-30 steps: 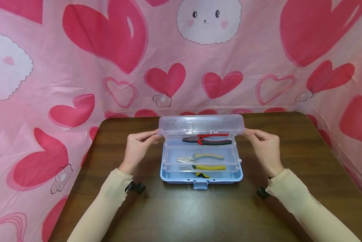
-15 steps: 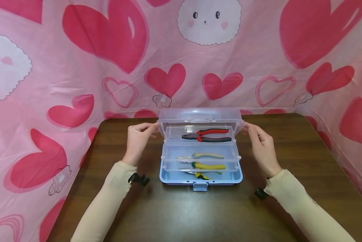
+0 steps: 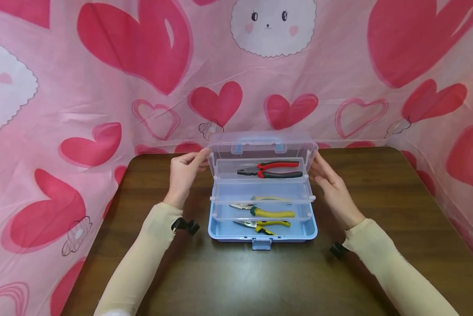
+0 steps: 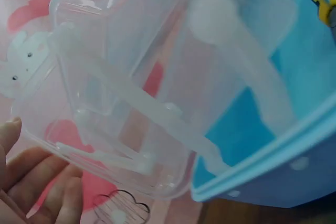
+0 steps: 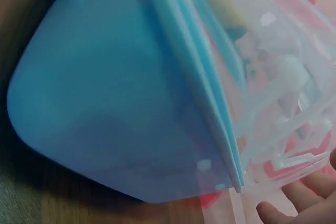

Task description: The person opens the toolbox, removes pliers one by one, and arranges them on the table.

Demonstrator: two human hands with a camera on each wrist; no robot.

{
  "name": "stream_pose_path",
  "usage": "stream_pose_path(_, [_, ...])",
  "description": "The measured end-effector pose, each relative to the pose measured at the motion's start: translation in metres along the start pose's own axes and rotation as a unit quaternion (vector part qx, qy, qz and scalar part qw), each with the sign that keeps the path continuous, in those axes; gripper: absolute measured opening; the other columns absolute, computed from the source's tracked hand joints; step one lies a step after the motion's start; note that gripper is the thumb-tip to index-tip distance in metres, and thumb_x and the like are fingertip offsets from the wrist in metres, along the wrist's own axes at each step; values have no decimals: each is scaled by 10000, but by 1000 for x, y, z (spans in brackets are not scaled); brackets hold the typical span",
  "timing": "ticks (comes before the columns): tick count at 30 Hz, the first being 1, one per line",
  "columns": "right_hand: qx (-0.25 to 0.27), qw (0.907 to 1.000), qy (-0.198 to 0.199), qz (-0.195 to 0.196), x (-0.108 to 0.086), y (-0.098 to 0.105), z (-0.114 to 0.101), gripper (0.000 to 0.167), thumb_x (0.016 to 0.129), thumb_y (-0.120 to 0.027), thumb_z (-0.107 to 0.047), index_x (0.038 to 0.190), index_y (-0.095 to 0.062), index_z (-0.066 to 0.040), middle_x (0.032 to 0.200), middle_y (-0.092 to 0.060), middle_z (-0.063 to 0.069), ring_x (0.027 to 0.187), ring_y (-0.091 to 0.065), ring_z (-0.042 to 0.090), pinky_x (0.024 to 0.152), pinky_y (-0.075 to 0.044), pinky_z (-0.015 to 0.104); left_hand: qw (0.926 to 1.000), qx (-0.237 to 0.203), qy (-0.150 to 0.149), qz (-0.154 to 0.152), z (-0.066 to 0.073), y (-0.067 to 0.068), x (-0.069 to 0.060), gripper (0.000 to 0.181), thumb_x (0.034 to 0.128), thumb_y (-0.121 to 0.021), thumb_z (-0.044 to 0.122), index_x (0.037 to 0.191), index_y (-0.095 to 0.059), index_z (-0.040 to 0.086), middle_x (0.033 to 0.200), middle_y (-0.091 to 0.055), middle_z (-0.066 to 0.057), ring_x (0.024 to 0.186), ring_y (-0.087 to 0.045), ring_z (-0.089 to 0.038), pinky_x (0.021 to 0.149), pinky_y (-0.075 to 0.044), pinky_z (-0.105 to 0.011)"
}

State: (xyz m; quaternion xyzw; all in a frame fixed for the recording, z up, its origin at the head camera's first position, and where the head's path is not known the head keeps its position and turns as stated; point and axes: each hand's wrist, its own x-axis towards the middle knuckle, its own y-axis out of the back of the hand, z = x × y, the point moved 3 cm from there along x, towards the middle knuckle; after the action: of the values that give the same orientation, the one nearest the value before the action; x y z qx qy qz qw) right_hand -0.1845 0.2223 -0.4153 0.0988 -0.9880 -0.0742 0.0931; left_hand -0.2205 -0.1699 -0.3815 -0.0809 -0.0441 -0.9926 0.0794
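Observation:
A blue toolbox (image 3: 262, 239) stands with its clear lid (image 3: 262, 138) raised at the back and its clear trays spread. Red-and-black pliers (image 3: 280, 174) lie in the upper tray. Yellow-green pliers (image 3: 274, 214) show through the lower tray, and yellow-and-black pliers (image 3: 262, 224) lie in the blue base. The left hand (image 3: 183, 175) touches the lid's left edge; in the left wrist view that hand (image 4: 42, 182) has thumb and fingers apart. Extended fingers of the right hand (image 3: 335, 191) rest at the lid's right edge; the right wrist view shows that hand (image 5: 307, 200) beside the lid.
The toolbox rests on a dark wooden table (image 3: 260, 281). Behind and beside the table hangs a pink cloth (image 3: 331, 66) with hearts. A blue latch (image 3: 262, 244) projects from the box's front. A black camera mount (image 3: 187, 226) is worn on the left wrist.
The lid has tilted up and back, and the trays have risen with it, uncovering more of the pliers. Both hands have moved up slightly; the right fingers have straightened from a pinch.

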Motion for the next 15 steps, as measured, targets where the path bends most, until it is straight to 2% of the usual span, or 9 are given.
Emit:
stream_pose_path(2, [3, 9998, -97, -171, 2, -1, 2, 620, 1110, -363, -64, 1675, -220, -279, 1700, -295, 107, 1542, -320, 300, 1169, -394, 251, 9995, -257, 48, -201, -5, -1, -1, 376, 1002, -725, 296, 1219, -758, -10, 1105, -786, -99, 953, -749, -141, 944, -603, -379])
stream_pose_path(5, [-69, 9991, -261, -341, 6, -2, 6, 619, 1113, -401, -111, 1675, -198, -269, 1723, -238, 72, 1573, -235, 332, 1252, -300, 470, 9960, -643, 144, -597, -13, -3, -2, 391, 1068, -613, 202, 1394, -638, -13, 1352, -684, -159, 1171, -676, -172, 1043, -539, -503])
stream_pose_path(8, [-15, 9975, -504, -502, 9, -3, 11, 653, 1110, -429, -144, 1674, -176, -356, 1730, -216, 63, 1577, -205, 368, 1227, -207, 674, 9889, -1002, 368, -1035, -22, -6, -3, 450, 1102, -519, 144, 1539, -491, 42, 1552, -523, -147, 1375, -535, -241, 1074, -480, -605])
stream_pose_path(11, [143, 9956, -693, -608, 11, -2, 16, 710, 1100, -430, -116, 1654, -150, -461, 1732, -208, 64, 1570, -207, 404, 1203, -176, 734, 9826, -1169, 487, -1361, -31, -8, -2, 514, 1105, -477, 84, 1610, -385, 92, 1627, -425, -135, 1464, -433, -302, 1083, -455, -632])
stream_pose_path(13, [229, 9941, -820, -675, 11, -2, 19, 736, 1092, -423, -98, 1660, -116, -450, 1738, -185, 68, 1576, -182, 408, 1203, -156, 742, 9803, -1175, 487, -1511, -36, -9, -1, 533, 1103, -465, 59, 1624, -356, 92, 1637, -407, -141, 1473, -424, -299, 1080, -470, -606])
stream_pose_path(15, [276, 9915, -1052, -710, 10, -2, 22, 739, 1086, -454, -135, 1671, -98, -414, 1746, -154, 36, 1589, -148, 385, 1206, -142, 740, 9793, -1197, 491, -1556, -42, -9, 0, 524, 1096, -471, 31, 1609, -373, 67, 1619, -430, -160, 1435, -474, -271, 1071, -497, -551])
